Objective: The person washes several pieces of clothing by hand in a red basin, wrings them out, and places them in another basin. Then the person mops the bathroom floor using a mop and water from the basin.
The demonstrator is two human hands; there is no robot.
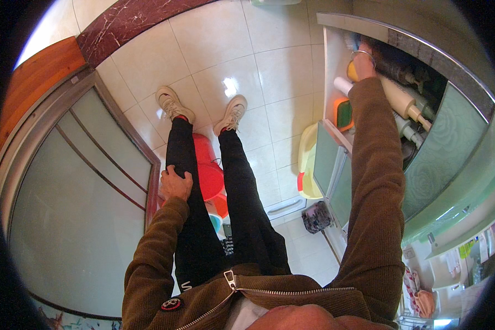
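My left hand [176, 183] rests on my left leg near the knee, fingers somewhat apart and holding nothing. My right arm stretches far out into a low cabinet, where my right hand [364, 64] reaches in among bottles, a bracelet [363, 52] at its wrist. Its fingers are partly hidden in the dark interior, so any grip is unclear. Beside the wrist shows a yellow object [352, 71]. Closer to me are a white cylinder [343, 85] and an orange-and-green item [344, 114]. A large cream pump bottle [400, 101] lies tilted past my sleeve, among other bottles.
The cabinet's frosted glass door [332, 165] stands open on the near side. A pale yellow basin [309, 161] is on the floor beside it, with a dark dustpan [316, 216] nearer me. Red plastic containers [209, 177] sit between my legs. A framed glass door [82, 198] stands at left.
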